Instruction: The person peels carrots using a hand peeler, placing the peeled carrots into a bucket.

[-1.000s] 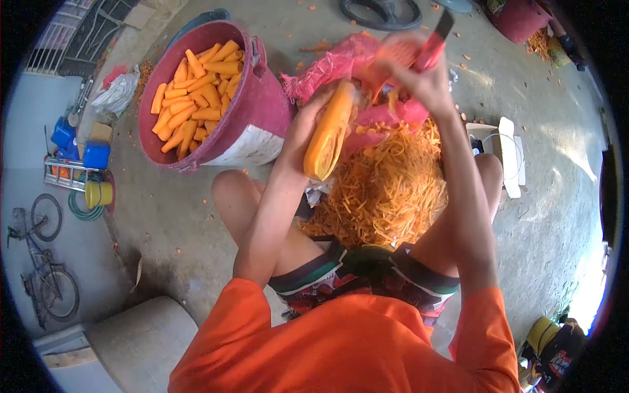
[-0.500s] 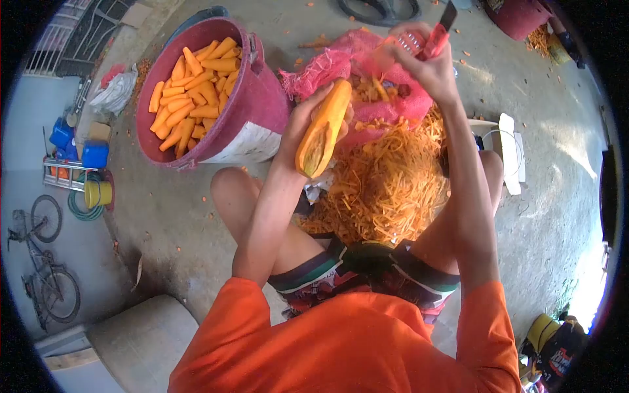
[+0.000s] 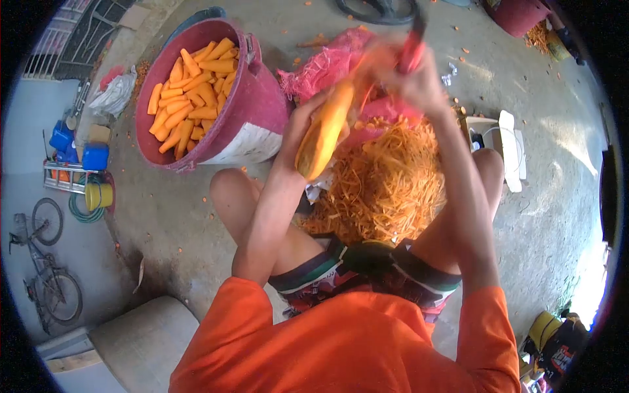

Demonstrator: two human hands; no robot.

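Observation:
My left hand (image 3: 306, 124) is wrapped round a thick carrot (image 3: 327, 128), held tilted with its broad end toward me. The carrot is bright orange, with a browner patch near that end. My right hand (image 3: 416, 85), blurred by motion, is closed at the carrot's far end on a peeler whose working end is smeared. A red-handled knife (image 3: 411, 56) with a dark blade also sticks up from this hand. Below both hands lies a heap of orange peelings (image 3: 386, 183), between my legs. A pink mesh sack (image 3: 327, 69) lies behind the carrot, partly hidden.
A large maroon tub (image 3: 262, 92) of peeled carrots stands at left. An open white box (image 3: 508, 150) lies right of my knee. Farther off are another maroon tub (image 3: 517, 16), a bicycle (image 3: 49, 268) and a yellow bucket (image 3: 98, 195).
My right hand has moved down and left to the carrot's far end, with the tools in it. The carrot has turned slightly in my left hand, and its brown patch shows less.

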